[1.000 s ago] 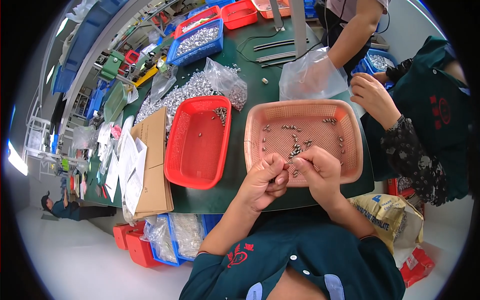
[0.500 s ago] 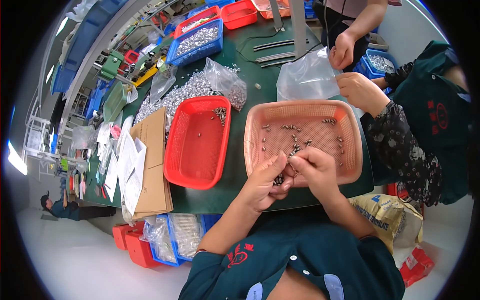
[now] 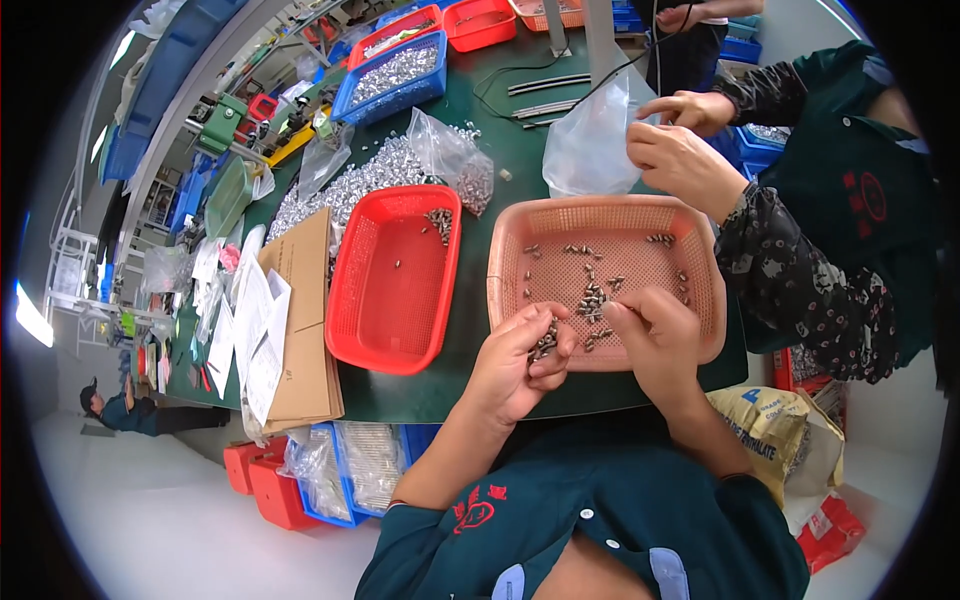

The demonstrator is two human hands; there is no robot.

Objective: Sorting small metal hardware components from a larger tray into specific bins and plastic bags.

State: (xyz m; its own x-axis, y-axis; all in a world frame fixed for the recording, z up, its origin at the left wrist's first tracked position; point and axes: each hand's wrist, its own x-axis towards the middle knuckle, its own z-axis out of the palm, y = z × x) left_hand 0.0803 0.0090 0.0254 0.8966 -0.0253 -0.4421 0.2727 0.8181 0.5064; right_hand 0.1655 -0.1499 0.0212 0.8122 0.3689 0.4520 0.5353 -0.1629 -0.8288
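My left hand (image 3: 505,365) is curled, palm up, around several small dark metal fittings (image 3: 543,345), over the near left edge of a peach plastic basket (image 3: 507,235). My right hand (image 3: 662,340) is over the basket's near right part, its fingers bent and thumb toward the index finger. Whether a fitting sits between those fingertips I cannot make out. Inside the basket, a loose heap of fittings (image 3: 591,300) lies between my hands, with small groups spread around it. A red basket (image 3: 385,320) to the left holds more fittings (image 3: 440,225) in its far right corner.
Shiny silver parts (image 3: 350,195) are piled beyond the red basket, beside a clear bag of parts (image 3: 455,165). Cardboard (image 3: 305,330) and papers lie left. A co-worker's hands (image 3: 690,150) hold a clear plastic bag (image 3: 590,140) behind the peach basket. A blue basket (image 3: 395,85) stands farther back.
My hands have come apart: the left has shifted left, the right slightly right, exposing the heap of fittings. The co-worker's hands and plastic bag have moved left; another person's hand has drawn back.
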